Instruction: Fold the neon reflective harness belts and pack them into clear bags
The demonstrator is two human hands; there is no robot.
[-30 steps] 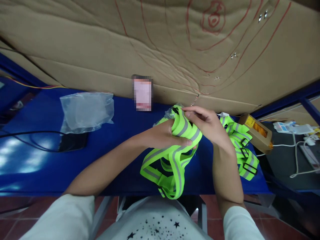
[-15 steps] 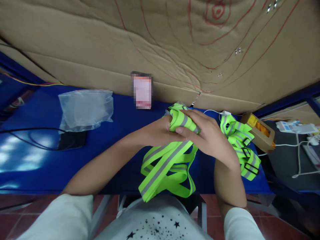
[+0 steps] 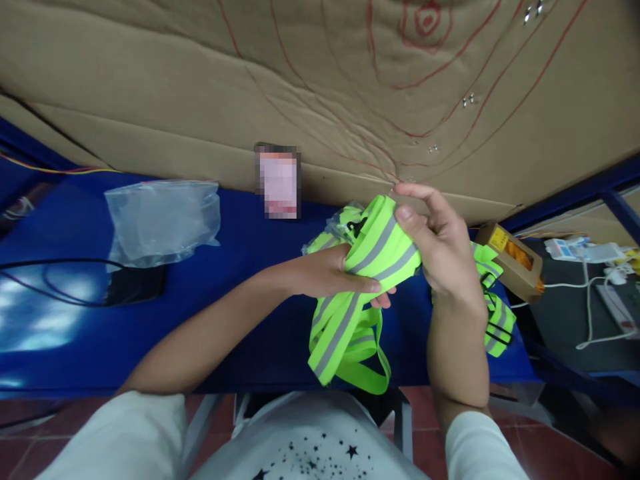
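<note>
The head view showed the left hand (image 3: 327,272) pinching a folded reflective strap (image 3: 383,248) between thumb and fingers, over the worktop (image 3: 240,227), right of centre. The right hand (image 3: 447,257) had loosely curled fingers at its far right edge; whether they gripped was unclear. Hanging loops (image 3: 344,330) could have dragged the folds open if the left pinch had slackened.

Ahead of me: creased brown cardboard wall (image 3: 150,80), red looping lines drawn on it | blue tabletop (image 3: 240,230), white glare at my left | blue metal beam (image 3: 565,198), right | grey table leg (image 3: 201,427) below | reddish floor tiles (image 3: 425,447) under me
</note>
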